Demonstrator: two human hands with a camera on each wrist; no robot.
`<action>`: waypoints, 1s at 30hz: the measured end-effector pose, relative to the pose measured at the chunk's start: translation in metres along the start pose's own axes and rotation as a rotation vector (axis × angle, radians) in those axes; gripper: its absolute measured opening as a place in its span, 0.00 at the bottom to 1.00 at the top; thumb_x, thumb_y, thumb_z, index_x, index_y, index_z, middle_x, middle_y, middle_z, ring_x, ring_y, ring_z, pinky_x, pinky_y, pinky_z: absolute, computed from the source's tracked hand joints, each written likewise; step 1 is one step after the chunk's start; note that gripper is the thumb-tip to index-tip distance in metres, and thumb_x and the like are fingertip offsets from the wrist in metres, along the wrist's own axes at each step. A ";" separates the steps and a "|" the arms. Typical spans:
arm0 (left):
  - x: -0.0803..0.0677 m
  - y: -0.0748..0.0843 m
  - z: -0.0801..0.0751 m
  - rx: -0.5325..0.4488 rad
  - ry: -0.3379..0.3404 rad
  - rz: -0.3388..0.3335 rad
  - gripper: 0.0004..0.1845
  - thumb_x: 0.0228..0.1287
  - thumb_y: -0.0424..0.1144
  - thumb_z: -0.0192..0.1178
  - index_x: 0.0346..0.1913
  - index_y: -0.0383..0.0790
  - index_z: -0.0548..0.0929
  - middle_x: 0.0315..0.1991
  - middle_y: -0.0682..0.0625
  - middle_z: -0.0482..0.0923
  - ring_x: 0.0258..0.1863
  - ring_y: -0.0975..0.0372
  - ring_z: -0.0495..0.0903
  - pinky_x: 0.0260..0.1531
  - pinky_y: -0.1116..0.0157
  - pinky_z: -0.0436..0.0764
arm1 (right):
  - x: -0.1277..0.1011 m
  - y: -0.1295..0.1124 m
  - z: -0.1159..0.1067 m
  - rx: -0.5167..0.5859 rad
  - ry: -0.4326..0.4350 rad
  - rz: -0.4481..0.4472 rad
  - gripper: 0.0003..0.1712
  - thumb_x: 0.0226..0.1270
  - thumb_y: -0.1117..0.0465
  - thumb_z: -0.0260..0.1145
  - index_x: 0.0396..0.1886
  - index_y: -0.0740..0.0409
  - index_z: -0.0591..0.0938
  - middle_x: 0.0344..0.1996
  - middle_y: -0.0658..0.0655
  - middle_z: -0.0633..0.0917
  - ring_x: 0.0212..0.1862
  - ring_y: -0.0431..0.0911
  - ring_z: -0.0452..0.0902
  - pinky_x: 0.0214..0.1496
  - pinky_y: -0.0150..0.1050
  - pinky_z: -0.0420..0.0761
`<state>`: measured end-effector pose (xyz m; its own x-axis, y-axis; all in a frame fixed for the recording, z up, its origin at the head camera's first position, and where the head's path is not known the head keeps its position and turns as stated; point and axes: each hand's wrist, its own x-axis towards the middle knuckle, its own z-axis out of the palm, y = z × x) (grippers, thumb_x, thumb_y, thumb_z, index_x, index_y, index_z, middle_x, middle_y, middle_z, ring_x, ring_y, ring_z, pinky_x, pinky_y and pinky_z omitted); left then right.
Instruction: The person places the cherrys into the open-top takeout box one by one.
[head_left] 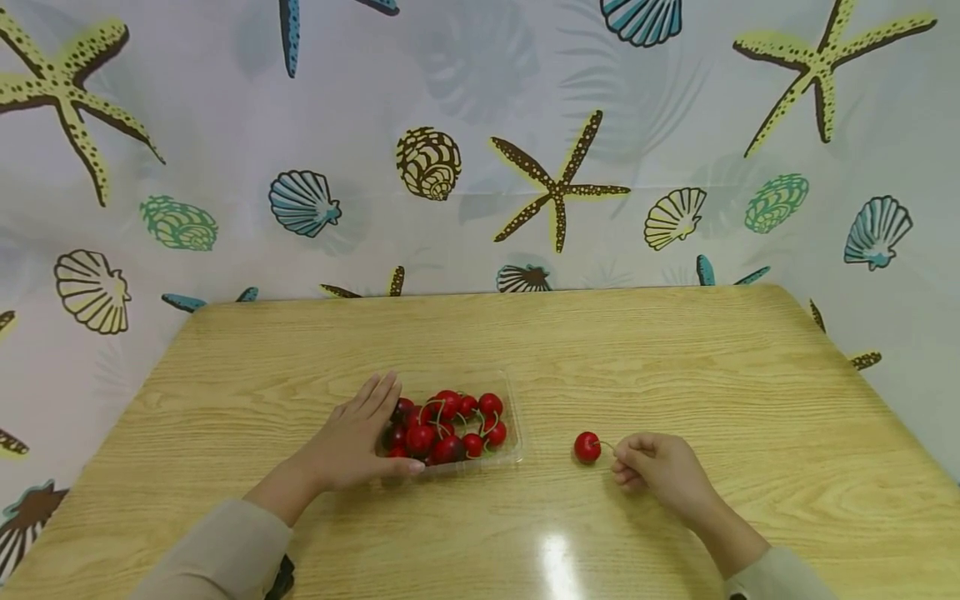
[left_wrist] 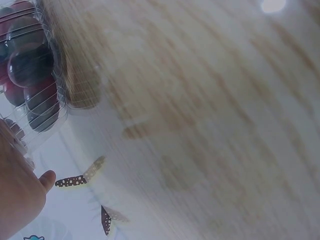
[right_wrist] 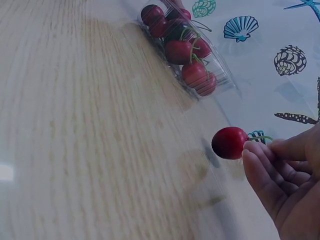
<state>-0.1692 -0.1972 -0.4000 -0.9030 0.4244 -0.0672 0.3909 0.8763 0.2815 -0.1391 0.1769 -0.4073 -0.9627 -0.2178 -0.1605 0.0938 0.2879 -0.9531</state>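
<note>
A clear plastic tray (head_left: 513, 417) (left_wrist: 59, 75) (right_wrist: 225, 75) of several red cherries (head_left: 448, 425) (right_wrist: 181, 51) (left_wrist: 27, 65) sits on the wooden table (head_left: 675, 358). My left hand (head_left: 358, 440) (left_wrist: 17, 195) rests against the tray's left side, fingers straight along it and thumb along the front edge. To the tray's right, my right hand (head_left: 651, 467) (right_wrist: 287, 175) pinches the stem of a single red cherry (head_left: 587, 447) (right_wrist: 230, 142), which sits at or just above the tabletop.
A curtain printed with starfish and shells (head_left: 555, 187) surrounds the table on the back and both sides. A light glare (head_left: 558, 567) shows on the wood near the front edge.
</note>
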 end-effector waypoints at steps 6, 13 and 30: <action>0.000 0.000 0.000 0.001 -0.008 -0.006 0.58 0.41 0.74 0.45 0.67 0.37 0.41 0.67 0.46 0.32 0.64 0.53 0.32 0.52 0.41 0.47 | 0.004 -0.009 0.007 0.026 -0.023 -0.062 0.15 0.63 0.64 0.53 0.35 0.78 0.72 0.28 0.63 0.78 0.31 0.50 0.77 0.34 0.36 0.77; 0.000 -0.001 0.000 0.006 -0.007 0.000 0.58 0.42 0.74 0.45 0.67 0.36 0.41 0.67 0.46 0.32 0.64 0.53 0.32 0.52 0.41 0.47 | 0.010 -0.020 0.014 0.072 -0.011 -0.093 0.16 0.63 0.63 0.53 0.36 0.79 0.72 0.28 0.65 0.78 0.32 0.54 0.77 0.35 0.37 0.77; 0.000 -0.003 -0.001 -0.001 -0.009 0.010 0.57 0.42 0.74 0.46 0.66 0.36 0.42 0.67 0.45 0.33 0.64 0.51 0.33 0.52 0.40 0.47 | 0.030 -0.044 0.040 0.169 -0.065 -0.173 0.14 0.63 0.66 0.53 0.34 0.79 0.72 0.27 0.64 0.79 0.29 0.46 0.79 0.35 0.38 0.77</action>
<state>-0.1701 -0.2000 -0.3995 -0.8973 0.4352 -0.0735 0.3998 0.8719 0.2827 -0.1616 0.1201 -0.3806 -0.9503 -0.3112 -0.0022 -0.0245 0.0820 -0.9963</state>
